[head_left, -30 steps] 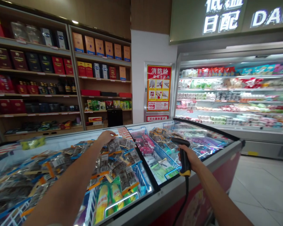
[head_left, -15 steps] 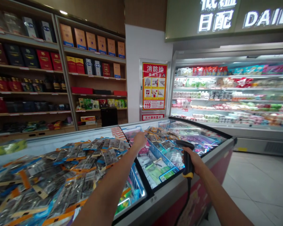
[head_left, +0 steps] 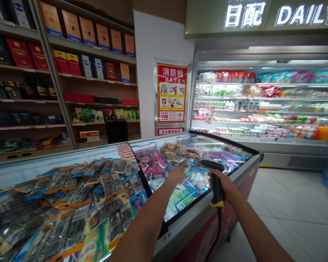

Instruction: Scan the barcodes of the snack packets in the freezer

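My right hand (head_left: 226,185) is wrapped round the handle of a black and yellow barcode scanner (head_left: 216,187), whose cable hangs down in front of the freezer. My left hand (head_left: 177,175) is open, fingers stretched forward, over the glass top of the chest freezer (head_left: 180,222). Whether it touches the glass I cannot tell. Just beyond its fingertips lies a small pile of orange-edged packets (head_left: 172,151). A far larger heap of similar clear packets with orange and blue edges (head_left: 79,193) spreads across the left section. Pink and green bags (head_left: 153,163) show beneath the glass.
Shelves of boxed goods (head_left: 98,47) and bottles stand behind the freezer on the left. A red fire-hydrant sign (head_left: 171,94) hangs on the wall. An open lit refrigerated display (head_left: 262,98) runs along the right, with tiled floor (head_left: 287,207) before it.
My left hand has moved right and nearer, away from the black divider, and its fingers have spread. The view has swung slightly right. The scanner stays in my right hand.
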Motion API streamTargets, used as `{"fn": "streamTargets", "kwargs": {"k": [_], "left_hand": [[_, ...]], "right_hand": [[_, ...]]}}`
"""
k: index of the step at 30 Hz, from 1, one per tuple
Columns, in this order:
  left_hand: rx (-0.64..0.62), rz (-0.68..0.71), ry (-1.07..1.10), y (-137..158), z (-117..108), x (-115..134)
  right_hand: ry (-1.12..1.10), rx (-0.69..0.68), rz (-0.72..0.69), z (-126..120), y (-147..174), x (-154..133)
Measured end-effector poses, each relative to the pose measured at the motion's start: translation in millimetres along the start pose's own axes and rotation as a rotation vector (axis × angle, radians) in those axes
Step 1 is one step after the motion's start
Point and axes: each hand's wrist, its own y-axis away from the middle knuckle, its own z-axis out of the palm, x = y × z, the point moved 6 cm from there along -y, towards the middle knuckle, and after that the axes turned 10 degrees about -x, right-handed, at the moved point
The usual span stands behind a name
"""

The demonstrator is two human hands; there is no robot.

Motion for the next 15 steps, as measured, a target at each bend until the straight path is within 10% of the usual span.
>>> {"fn": "streamTargets", "kwargs": {"k": [15], "left_hand": [[0.33,-0.514,0.218,56.9,-36.5,-63.2]], "right_hand": [[-0.004,-0.028,0.025,21.6,13.3,0.2]]}}
